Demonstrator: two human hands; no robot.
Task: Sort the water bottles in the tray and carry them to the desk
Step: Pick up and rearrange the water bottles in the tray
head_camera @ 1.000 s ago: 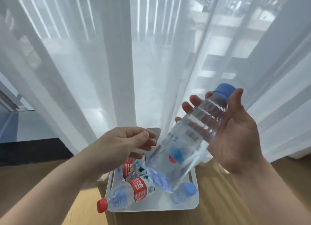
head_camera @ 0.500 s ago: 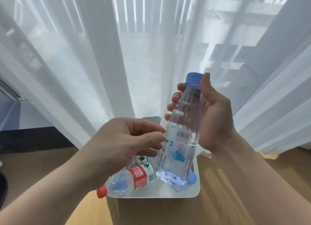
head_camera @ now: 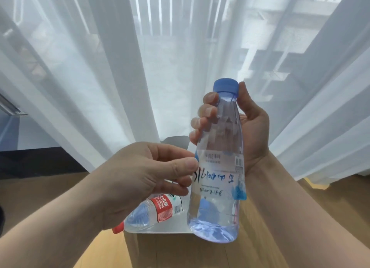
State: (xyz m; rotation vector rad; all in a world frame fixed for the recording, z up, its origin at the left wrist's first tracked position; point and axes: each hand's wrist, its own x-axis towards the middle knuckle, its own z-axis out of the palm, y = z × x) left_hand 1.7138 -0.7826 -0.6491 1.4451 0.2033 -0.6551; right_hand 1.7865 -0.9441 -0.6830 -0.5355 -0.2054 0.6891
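My right hand (head_camera: 253, 131) grips the neck of a clear blue-capped bottle (head_camera: 217, 179) and holds it upright above the white tray (head_camera: 170, 228). My left hand (head_camera: 144, 179) hovers just left of the bottle's label, fingers curled, thumb tip touching or almost touching it, holding nothing. Under my left hand a red-capped bottle with a red label (head_camera: 154, 211) lies on its side in the tray, cap toward me. The rest of the tray is hidden behind my hands and the held bottle.
Sheer white curtains (head_camera: 120, 77) hang right behind the tray. The tray rests on a narrow wooden surface (head_camera: 170, 251), with wooden floor to either side. A dark low ledge (head_camera: 30, 163) runs along the left.
My right hand has turned the blue-capped bottle from tilted to upright and brought it nearer to me. My left hand has stayed beside it, now close to the label.
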